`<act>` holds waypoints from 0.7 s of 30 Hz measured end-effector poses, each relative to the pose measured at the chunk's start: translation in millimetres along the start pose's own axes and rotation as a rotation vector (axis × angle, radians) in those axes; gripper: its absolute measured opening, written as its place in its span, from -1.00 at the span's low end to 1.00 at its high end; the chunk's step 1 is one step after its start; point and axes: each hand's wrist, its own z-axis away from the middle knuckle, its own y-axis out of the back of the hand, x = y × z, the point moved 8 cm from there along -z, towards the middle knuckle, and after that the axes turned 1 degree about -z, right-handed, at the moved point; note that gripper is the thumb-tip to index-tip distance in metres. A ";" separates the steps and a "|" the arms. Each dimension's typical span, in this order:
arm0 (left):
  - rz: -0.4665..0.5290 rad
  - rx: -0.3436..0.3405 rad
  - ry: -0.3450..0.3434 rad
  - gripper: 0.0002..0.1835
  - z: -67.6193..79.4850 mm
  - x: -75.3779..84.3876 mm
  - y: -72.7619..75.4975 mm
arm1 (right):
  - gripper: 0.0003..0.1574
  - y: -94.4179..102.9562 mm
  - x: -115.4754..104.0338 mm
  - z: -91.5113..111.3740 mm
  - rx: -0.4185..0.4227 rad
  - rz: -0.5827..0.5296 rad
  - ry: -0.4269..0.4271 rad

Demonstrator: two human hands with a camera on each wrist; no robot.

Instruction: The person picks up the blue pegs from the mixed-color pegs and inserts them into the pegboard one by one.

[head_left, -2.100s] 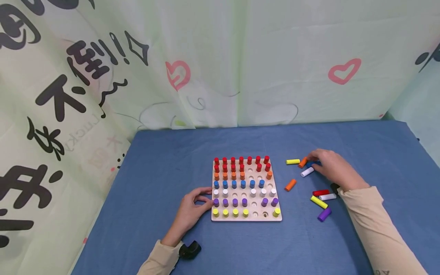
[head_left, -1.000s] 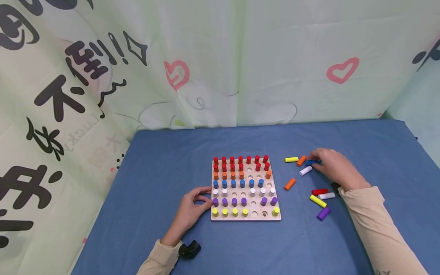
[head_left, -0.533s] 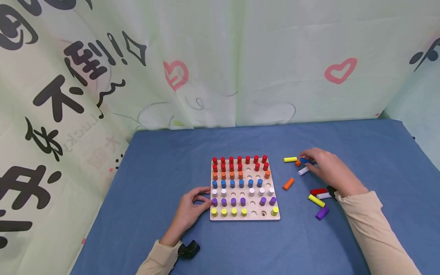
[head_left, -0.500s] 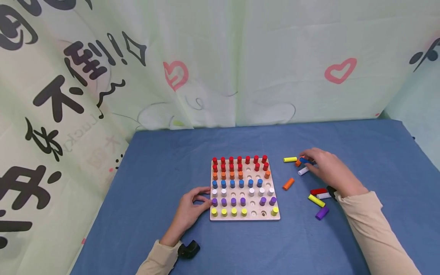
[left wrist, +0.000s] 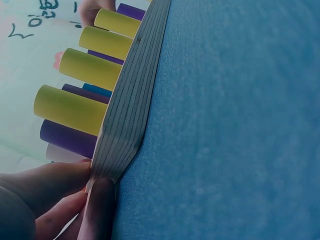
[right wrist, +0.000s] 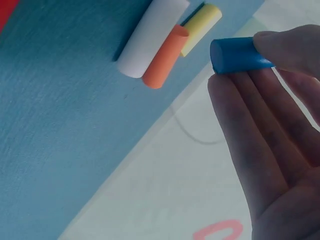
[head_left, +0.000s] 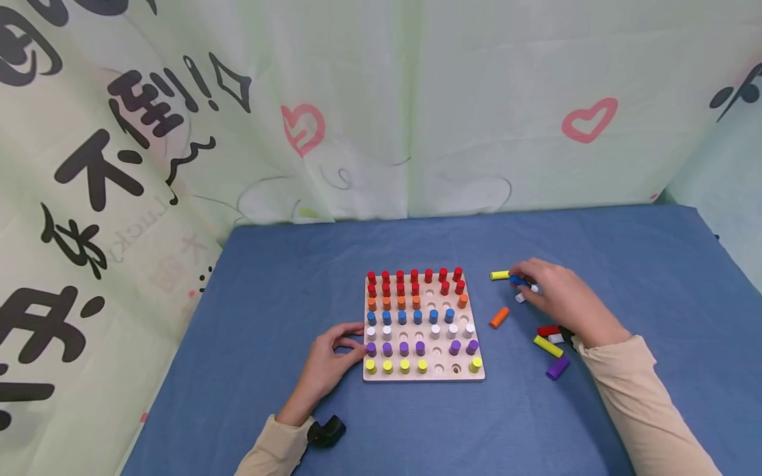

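My right hand (head_left: pixel 559 291) pinches a blue peg (head_left: pixel 518 280) between thumb and fingertips, at the right of the pegboard. The right wrist view shows that blue peg (right wrist: pixel 232 56) plainly, raised on the fingertips under the thumb. A white peg (right wrist: pixel 150 40), an orange peg (right wrist: pixel 165 57) and a yellow peg (right wrist: pixel 201 30) lie beyond it. At the left edge of the wooden pegboard (head_left: pixel 428 357), my left hand (head_left: pixel 327 360) holds the rim. Coloured pegs stand in rows there, with several bare holes. In the left wrist view, fingertips (left wrist: pixel 102 195) touch the board's layered side.
Loose on the blue cloth lie an orange peg (head_left: pixel 499 317), a red peg (head_left: pixel 546 330), a white peg (head_left: pixel 555 338), a yellow peg (head_left: pixel 548 346) and a purple peg (head_left: pixel 557 368). A printed curtain (head_left: pixel 482 132) hangs behind the table.
My right hand has picked up the blue peg from the cloth and moved left with it, now covering the upper orange peg in the head view. My left hand stays at the pegboard.
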 end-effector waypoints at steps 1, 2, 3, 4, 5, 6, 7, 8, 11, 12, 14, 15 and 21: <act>0.001 0.001 0.000 -0.57 -0.2 0.0 0.0 | -0.58 0.4 -0.9 -0.1 -0.001 -0.006 -0.001; 0.001 0.001 0.000 -0.57 -0.3 0.1 0.0 | -0.59 0.9 -2.0 -0.1 -0.001 -0.013 0.000; 0.001 0.002 -0.001 -0.57 -0.3 0.2 0.0 | -0.59 1.3 -3.2 -0.1 -0.002 -0.019 0.000; 0.003 0.002 0.000 -0.57 -0.2 0.5 0.0 | -0.59 1.7 -4.5 0.1 -0.001 -0.026 0.004; 0.006 0.002 0.001 -0.57 -0.1 0.9 0.0 | -0.60 2.0 -5.9 0.2 0.000 -0.032 0.009; 0.006 0.003 0.002 -0.57 -0.1 1.4 0.1 | -0.60 2.6 -7.3 0.3 0.003 -0.038 0.014; 0.006 0.005 0.002 -0.58 0.1 1.9 0.3 | -0.61 3.0 -8.8 0.7 0.009 -0.041 0.023; 0.008 0.006 0.002 -0.58 0.4 2.6 0.4 | -0.61 3.4 -10.3 1.1 0.015 -0.045 0.033; 0.008 0.011 0.004 -0.58 0.6 3.6 0.9 | -0.63 4.7 -14.6 2.3 0.032 -0.053 0.060; 0.008 0.012 0.004 -0.58 0.6 3.6 1.0 | -0.64 5.2 -15.9 2.8 0.037 -0.056 0.067; 0.008 0.012 0.007 -0.58 0.8 3.1 1.0 | -0.65 5.8 -18.5 3.4 0.043 -0.059 0.079; 0.007 0.012 0.009 -0.58 0.9 2.7 0.9 | -0.65 6.1 -19.5 3.7 0.044 -0.062 0.082; 0.007 0.004 0.003 -0.57 1.0 1.9 -0.1 | -0.66 7.7 -24.6 4.2 0.046 -0.065 0.085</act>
